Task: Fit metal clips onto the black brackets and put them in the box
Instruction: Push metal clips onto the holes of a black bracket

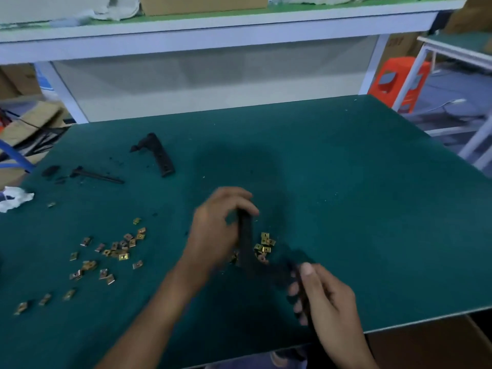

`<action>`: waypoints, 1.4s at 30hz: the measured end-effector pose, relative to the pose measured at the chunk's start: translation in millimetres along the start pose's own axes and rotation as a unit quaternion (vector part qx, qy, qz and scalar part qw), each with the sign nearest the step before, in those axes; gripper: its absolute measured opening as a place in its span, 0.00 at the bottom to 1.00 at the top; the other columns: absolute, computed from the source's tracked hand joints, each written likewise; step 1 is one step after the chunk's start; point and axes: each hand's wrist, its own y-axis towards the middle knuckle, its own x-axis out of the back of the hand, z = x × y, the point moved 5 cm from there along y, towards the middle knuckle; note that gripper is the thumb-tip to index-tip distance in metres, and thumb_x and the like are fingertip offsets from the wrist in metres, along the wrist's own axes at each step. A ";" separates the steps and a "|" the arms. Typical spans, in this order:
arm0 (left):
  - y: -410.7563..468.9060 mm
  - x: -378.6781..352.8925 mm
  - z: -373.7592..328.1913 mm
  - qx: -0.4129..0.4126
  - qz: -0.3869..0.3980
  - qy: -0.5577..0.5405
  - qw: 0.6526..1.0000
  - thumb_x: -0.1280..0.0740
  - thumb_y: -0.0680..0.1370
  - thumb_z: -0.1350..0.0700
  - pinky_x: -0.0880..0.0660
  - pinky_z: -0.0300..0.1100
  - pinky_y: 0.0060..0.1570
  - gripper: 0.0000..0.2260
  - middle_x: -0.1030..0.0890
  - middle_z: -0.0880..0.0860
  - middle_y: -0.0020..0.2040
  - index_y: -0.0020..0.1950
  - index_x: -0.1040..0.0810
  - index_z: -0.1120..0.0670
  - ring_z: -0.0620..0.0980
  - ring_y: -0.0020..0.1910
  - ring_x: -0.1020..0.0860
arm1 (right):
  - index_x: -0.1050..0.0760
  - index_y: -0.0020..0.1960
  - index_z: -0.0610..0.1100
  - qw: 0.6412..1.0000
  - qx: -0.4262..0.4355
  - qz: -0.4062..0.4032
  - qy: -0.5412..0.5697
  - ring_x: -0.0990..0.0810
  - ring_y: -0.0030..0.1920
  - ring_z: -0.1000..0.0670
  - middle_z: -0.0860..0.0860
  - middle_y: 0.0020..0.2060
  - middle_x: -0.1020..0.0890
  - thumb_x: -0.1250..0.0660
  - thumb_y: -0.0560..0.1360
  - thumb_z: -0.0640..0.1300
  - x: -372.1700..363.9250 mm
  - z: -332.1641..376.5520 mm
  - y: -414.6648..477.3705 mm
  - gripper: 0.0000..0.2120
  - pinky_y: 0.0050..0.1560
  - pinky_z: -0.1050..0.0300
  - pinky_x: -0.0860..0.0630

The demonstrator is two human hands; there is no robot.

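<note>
My left hand grips the upper end of a black bracket standing upright over the green table. Blurred with motion, a second black bracket is held by my right hand just above the table's front edge. A small heap of brass-coloured metal clips lies between the two hands. Several more clips are scattered at the front left. Two further black brackets rest at the back left, one thick and one thin. A brown cardboard box shows below the table's front right edge.
A white crumpled rag lies at the left edge. Black debris sits near the thin bracket. A white shelf spans overhead with a cardboard box on it. An orange stool stands beyond the far right corner.
</note>
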 end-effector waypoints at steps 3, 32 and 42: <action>-39.0 -28.4 -37.7 -0.061 0.046 -0.037 0.996 0.28 0.70 0.70 0.27 0.32 0.57 0.11 0.18 0.49 0.56 0.44 0.15 0.55 0.39 0.57 0.20 | 0.13 0.48 0.45 0.971 -0.148 0.121 0.145 0.17 0.36 0.44 0.39 0.39 0.15 0.33 0.66 0.74 -13.2 -6.3 -7.4 0.33 0.39 0.52 0.25; -57.7 -24.4 32.9 0.221 0.045 -0.043 0.973 0.32 0.80 0.57 0.25 0.31 0.43 0.08 0.17 0.41 0.41 0.47 0.19 0.43 0.38 0.41 0.20 | 0.18 0.49 0.47 0.943 -0.003 0.026 0.331 0.15 0.49 0.45 0.42 0.48 0.15 0.21 0.69 0.45 -16.7 -17.8 22.9 0.10 0.42 0.55 0.18; -121.7 -43.3 2.1 0.338 0.021 -0.327 0.882 0.33 0.81 0.60 0.23 0.36 0.45 0.11 0.17 0.49 0.42 0.52 0.14 0.47 0.44 0.41 0.21 | 0.24 0.69 0.46 0.910 -0.080 0.052 0.402 0.15 0.45 0.51 0.45 0.55 0.14 0.31 0.74 0.42 -9.2 -26.0 30.9 0.23 0.41 0.61 0.18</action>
